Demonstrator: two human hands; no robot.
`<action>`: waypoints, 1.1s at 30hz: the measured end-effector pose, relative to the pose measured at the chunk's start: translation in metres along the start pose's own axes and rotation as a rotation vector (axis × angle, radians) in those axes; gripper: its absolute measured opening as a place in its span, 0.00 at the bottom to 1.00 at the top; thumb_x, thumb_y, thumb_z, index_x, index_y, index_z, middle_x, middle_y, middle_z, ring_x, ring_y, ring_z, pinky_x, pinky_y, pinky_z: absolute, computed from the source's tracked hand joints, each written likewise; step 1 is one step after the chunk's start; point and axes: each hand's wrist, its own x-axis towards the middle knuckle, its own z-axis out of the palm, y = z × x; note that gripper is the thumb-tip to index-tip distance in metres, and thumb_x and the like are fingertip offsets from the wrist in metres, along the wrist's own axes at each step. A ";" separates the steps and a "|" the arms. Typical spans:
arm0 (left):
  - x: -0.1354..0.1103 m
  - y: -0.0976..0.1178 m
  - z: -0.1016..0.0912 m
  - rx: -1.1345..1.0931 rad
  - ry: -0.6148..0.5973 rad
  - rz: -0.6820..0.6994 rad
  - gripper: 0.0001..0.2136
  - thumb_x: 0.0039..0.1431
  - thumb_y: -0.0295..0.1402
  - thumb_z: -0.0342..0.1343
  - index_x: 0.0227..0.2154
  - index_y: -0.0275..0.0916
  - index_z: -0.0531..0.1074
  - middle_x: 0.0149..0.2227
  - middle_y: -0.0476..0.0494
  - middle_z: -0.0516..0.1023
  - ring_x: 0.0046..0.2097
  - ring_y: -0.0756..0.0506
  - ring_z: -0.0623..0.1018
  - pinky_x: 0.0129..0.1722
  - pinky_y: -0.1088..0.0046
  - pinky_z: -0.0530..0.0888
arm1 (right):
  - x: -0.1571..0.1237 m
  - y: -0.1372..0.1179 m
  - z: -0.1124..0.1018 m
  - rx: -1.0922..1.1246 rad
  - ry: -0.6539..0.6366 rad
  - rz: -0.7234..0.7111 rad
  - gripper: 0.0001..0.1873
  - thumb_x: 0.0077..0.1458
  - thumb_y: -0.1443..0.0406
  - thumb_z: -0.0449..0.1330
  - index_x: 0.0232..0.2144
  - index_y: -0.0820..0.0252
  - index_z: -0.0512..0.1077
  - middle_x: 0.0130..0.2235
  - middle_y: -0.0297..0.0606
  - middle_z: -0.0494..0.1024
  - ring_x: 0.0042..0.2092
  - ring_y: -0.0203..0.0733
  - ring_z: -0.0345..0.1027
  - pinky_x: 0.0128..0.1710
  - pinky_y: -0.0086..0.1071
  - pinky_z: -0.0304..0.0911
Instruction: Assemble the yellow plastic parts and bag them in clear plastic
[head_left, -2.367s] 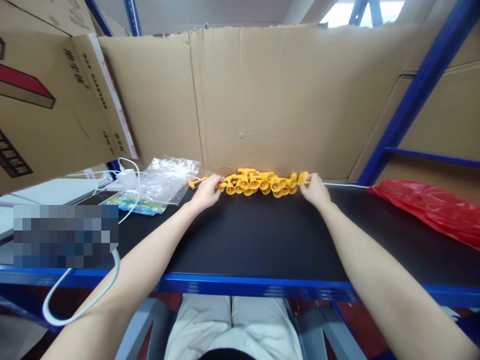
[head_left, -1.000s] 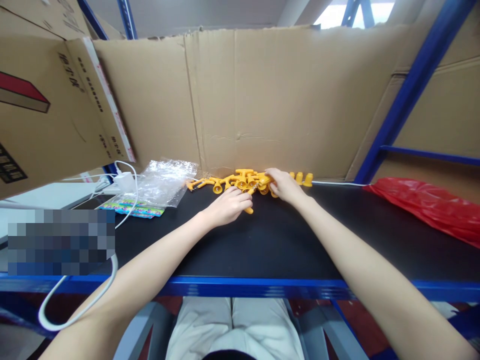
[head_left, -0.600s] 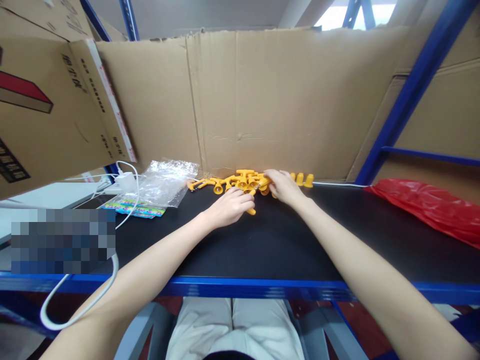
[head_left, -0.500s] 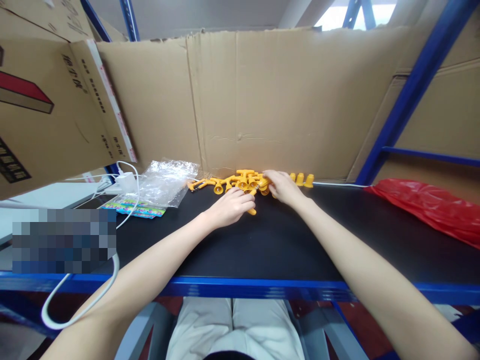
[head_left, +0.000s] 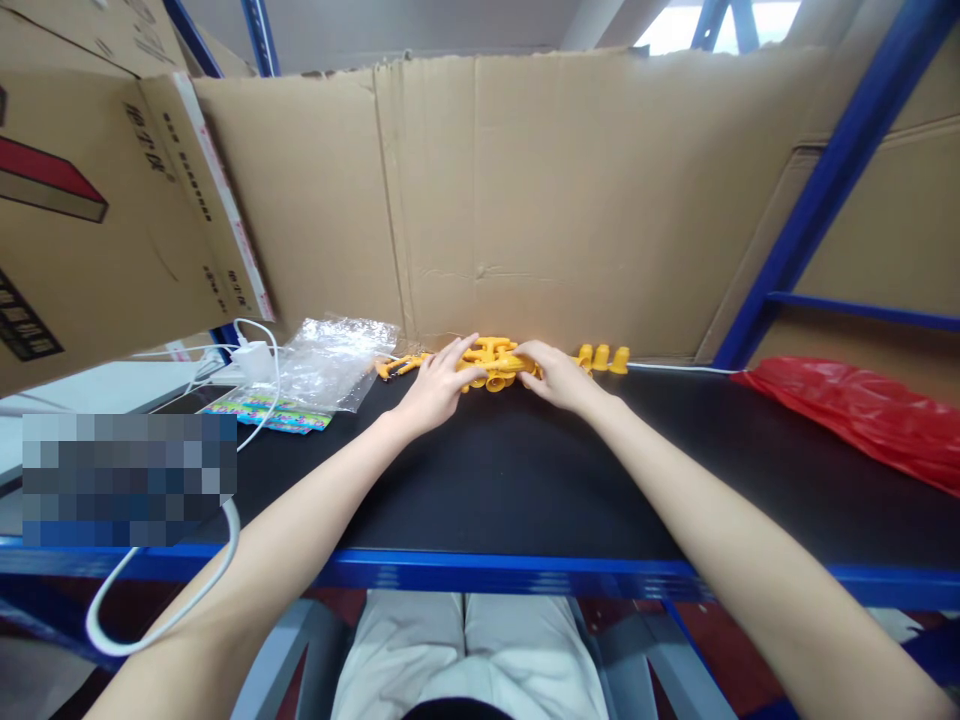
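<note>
Several yellow plastic pieces with cup-shaped ends lie heaped on the black tabletop, against the cardboard behind. At the heap's left side is my left hand, fingers spread and touching the pieces. My right hand curves over the right side, its thumb apart from its fingers. Both hands cup the heap, and their fingers partly hide it. More yellow pieces stick out beyond my left hand. To the right of my right hand, small yellow cups stand in a row.
A clear plastic bag and a colourful packet lie at left, near a white charger and its cable. A red plastic bag lies at right. Cardboard walls the back; a blue rail edges the front.
My left hand has moved left and back, its fingers spreading. The yellow piece that stuck out below it now lies in the heap. My right hand has hardly moved.
</note>
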 end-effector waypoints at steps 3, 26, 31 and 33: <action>-0.003 -0.004 0.002 -0.041 -0.096 -0.037 0.25 0.57 0.19 0.42 0.54 0.50 0.62 0.67 0.44 0.42 0.62 0.38 0.58 0.53 0.49 0.65 | -0.001 -0.001 -0.002 0.025 0.016 0.017 0.15 0.52 0.71 0.54 0.44 0.59 0.65 0.45 0.45 0.73 0.46 0.47 0.69 0.46 0.42 0.64; -0.004 -0.008 0.008 0.002 -0.215 -0.386 0.19 0.62 0.39 0.42 0.54 0.41 0.64 0.47 0.38 0.76 0.48 0.38 0.75 0.46 0.60 0.71 | -0.001 -0.011 0.007 -0.050 0.000 -0.010 0.15 0.53 0.71 0.52 0.44 0.58 0.65 0.46 0.45 0.72 0.47 0.48 0.68 0.46 0.44 0.65; -0.003 -0.008 0.008 -0.154 -0.169 -0.462 0.22 0.63 0.44 0.38 0.54 0.42 0.64 0.49 0.40 0.74 0.49 0.39 0.75 0.49 0.60 0.69 | -0.001 -0.011 0.008 -0.036 0.004 -0.017 0.15 0.53 0.71 0.52 0.44 0.58 0.65 0.47 0.45 0.72 0.48 0.47 0.68 0.47 0.43 0.65; -0.002 -0.011 0.010 -0.275 -0.164 -0.498 0.22 0.64 0.43 0.37 0.53 0.40 0.65 0.49 0.40 0.74 0.46 0.42 0.76 0.49 0.63 0.70 | -0.001 -0.011 0.007 -0.031 0.000 -0.021 0.15 0.53 0.72 0.52 0.44 0.58 0.65 0.47 0.45 0.72 0.48 0.48 0.68 0.47 0.44 0.64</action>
